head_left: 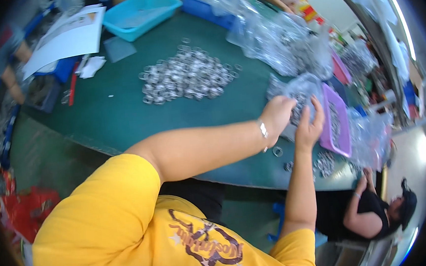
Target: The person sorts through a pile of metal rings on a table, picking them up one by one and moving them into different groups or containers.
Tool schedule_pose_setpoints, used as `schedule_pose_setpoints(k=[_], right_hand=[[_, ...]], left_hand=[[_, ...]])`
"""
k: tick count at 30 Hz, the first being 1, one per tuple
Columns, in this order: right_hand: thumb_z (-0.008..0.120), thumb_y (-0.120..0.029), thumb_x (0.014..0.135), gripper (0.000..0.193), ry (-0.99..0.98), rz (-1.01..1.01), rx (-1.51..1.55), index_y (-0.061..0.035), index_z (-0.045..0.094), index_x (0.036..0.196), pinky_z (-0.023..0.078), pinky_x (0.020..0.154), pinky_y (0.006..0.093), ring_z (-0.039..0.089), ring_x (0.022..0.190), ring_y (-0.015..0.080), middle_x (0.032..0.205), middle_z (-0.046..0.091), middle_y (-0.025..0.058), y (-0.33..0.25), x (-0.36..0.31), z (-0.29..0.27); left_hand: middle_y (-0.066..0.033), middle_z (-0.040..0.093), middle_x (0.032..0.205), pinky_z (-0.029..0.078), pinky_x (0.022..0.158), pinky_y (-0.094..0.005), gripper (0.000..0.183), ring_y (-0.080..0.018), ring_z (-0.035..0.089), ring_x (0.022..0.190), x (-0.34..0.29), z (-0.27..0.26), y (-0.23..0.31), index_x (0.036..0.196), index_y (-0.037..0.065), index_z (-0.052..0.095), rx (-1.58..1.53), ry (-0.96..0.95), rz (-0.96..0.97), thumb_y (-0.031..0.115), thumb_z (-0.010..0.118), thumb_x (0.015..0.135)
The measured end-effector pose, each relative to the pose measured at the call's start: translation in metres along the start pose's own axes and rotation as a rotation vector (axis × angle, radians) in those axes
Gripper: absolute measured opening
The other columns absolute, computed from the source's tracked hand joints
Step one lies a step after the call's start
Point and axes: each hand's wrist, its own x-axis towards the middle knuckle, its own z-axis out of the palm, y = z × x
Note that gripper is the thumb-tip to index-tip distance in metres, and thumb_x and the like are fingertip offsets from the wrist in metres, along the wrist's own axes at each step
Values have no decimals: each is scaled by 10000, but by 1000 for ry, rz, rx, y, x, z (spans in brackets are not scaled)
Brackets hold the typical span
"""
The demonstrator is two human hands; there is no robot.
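Observation:
A clear plastic bag with small metal rings in it is held over the right part of the green table. My left hand is closed on the bag's near left side, its thumb toward the rings. Against the near right side, my right hand grips the bag between thumb and bent fingers. The far fingers of my left hand are hidden. A large heap of silver metal rings lies on the table to the left of the bag. One loose ring rests just below my hands.
Right of my hands stands a purple basket holding metal parts. Small rings lie near the table edge. A turquoise basin, paper sheets and large plastic bags are farther back. Other people sit around the green table.

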Motion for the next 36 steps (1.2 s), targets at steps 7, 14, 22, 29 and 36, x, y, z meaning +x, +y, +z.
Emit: schedule_pose_setpoints(k=[7,14,22,29,36], right_hand=[[652,-77,774,268,-393,-331,203,-36,609,1035,396,942,427,539,1088,325,1114,606,136,-98,-19,85],[615,-291,833,427,-583,-364,10,-131,546,1223,311,951,639,434,1201,377,1281,527,71,-144,-37,185],[662,-207,784,457,-723,-327,60,-119,558,1220,351,961,483,435,1173,354,1293,503,79,-129,-79,91],[688,-164,762,433,-726,-132,-131,-163,609,1187,381,951,469,453,1149,388,1316,474,130,-131,-107,29],[550,32,820,415,-409,373,235,-14,526,1232,365,1025,392,441,1239,303,1328,452,196,-107,-134,-16]], left_hand=[[-181,471,1317,326,1049,-451,370,-371,431,1242,-44,-199,81,1204,76,551,1566,548,1019,258,570,882],[-157,361,1455,265,1057,-539,548,-469,328,1298,-61,-251,77,1332,95,488,1773,578,478,453,471,917],[-218,327,1436,288,999,-616,781,-513,322,1250,-98,-200,29,1326,19,449,1935,92,702,550,625,780],[-145,374,1434,265,1026,-594,442,-360,376,1283,-51,-205,38,1238,130,565,1914,-30,862,372,577,869],[-162,499,1293,364,988,-427,306,-346,464,1190,-71,-197,49,1101,77,617,1579,141,1073,188,652,818]])
